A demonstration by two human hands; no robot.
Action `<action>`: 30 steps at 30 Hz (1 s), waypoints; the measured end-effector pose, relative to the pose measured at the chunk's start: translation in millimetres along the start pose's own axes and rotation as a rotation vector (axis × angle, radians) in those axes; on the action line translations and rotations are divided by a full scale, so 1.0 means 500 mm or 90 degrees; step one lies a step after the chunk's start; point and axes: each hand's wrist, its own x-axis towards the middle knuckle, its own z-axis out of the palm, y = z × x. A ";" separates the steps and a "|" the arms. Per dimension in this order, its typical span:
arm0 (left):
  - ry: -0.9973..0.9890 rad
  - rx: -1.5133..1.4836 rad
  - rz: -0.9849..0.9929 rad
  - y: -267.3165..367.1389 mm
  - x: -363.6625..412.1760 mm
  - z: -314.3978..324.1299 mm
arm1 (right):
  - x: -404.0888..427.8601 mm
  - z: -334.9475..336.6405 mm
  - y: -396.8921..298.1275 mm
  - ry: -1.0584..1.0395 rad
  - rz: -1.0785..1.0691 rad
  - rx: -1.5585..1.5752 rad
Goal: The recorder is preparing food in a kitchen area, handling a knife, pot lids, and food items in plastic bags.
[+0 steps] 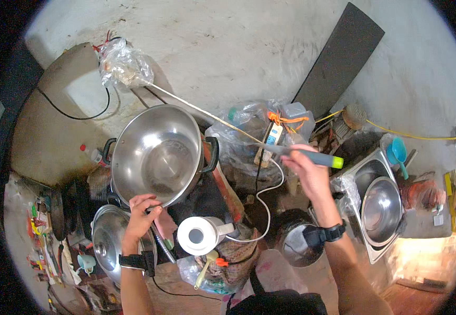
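My left hand (145,214) is at the near rim of a large stainless steel pot (161,157) with black side handles; its fingers are curled at the rim, and whether they grip it is not clear. The pot looks empty inside. On the right, my right hand (306,167) holds a utensil by its grey handle with a lime-green end (322,158); its thin far part is blurred and points left. A white jug-like appliance (208,235) with a side handle stands below and right of the pot. Beside my left wrist lies a steel and glass pot lid (104,240).
A power strip (273,138) with a white cord (266,204) sits beyond my right hand. At the right, a metal basin (381,210) rests in a steel sink (369,258) near a blue dipper (398,149). A metal bucket (304,258) stands below my right wrist.
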 end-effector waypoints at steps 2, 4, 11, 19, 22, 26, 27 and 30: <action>0.001 -0.004 0.003 0.000 0.004 0.003 | 0.005 0.056 0.009 -0.100 -0.007 -0.065; 0.005 -0.003 0.001 -0.003 0.006 0.004 | 0.009 0.107 0.011 -0.152 0.000 -0.086; 0.027 -0.043 0.014 0.008 0.008 0.008 | 0.057 0.156 0.044 -0.253 -0.162 -0.373; 0.039 -0.030 0.036 0.002 0.001 0.007 | 0.071 0.149 0.015 -0.158 -0.128 -0.298; 0.043 -0.024 0.032 -0.010 0.000 0.011 | 0.040 0.131 0.026 -0.152 -0.092 -0.295; 0.039 -0.033 0.056 -0.019 0.011 0.021 | -0.014 0.102 0.024 -0.068 0.007 -0.128; 0.040 -0.031 0.051 -0.013 0.015 0.024 | -0.017 0.077 0.041 -0.060 -0.017 -0.083; 0.030 -0.033 0.034 -0.008 0.006 0.004 | -0.047 0.031 0.046 0.030 0.015 -0.005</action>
